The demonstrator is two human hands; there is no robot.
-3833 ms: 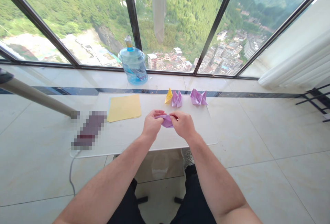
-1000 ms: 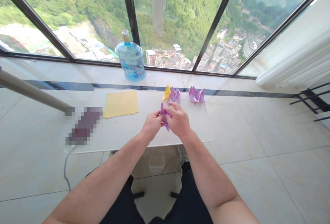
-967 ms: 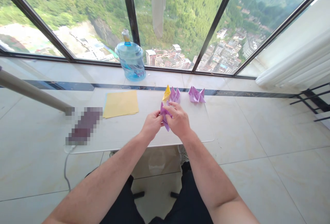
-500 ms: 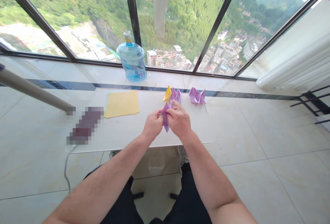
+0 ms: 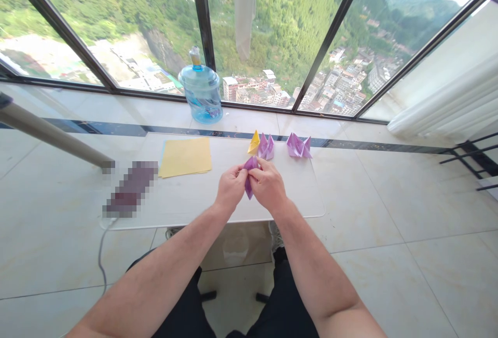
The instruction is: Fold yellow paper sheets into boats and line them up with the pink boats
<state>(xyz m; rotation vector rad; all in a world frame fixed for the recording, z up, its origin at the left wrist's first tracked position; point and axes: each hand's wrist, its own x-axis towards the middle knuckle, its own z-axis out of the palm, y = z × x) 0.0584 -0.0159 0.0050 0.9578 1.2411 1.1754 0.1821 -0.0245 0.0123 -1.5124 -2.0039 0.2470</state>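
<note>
Between my two hands is a purple folded paper point(image 5: 249, 190), pointed at its top and bottom ends and held above the front part of the white table point(image 5: 187, 200). My left hand point(image 5: 231, 186) pinches its left side. From the right, my right hand point(image 5: 267, 181) grips it with the thumb pressed on the folds; my fingers hide part of the paper. Just beyond my hands stand a yellow folded paper boat point(image 5: 254, 143) and a purple folded paper piece point(image 5: 266, 146), side by side. More purple folded pieces point(image 5: 299, 145) stand to the right.
A stack of yellow paper sheets point(image 5: 185, 157) lies on the table's left half. Left of it is a blurred-out dark object point(image 5: 130, 190) with a grey cable point(image 5: 100, 255). A blue water jug point(image 5: 201, 93) stands on the floor by the window, and a pole point(image 5: 58, 133) slants in from the left.
The fingers of my right hand have curled in closer around the purple paper, and the index finger is no longer raised. Both hands still hold it in nearly the same place.
</note>
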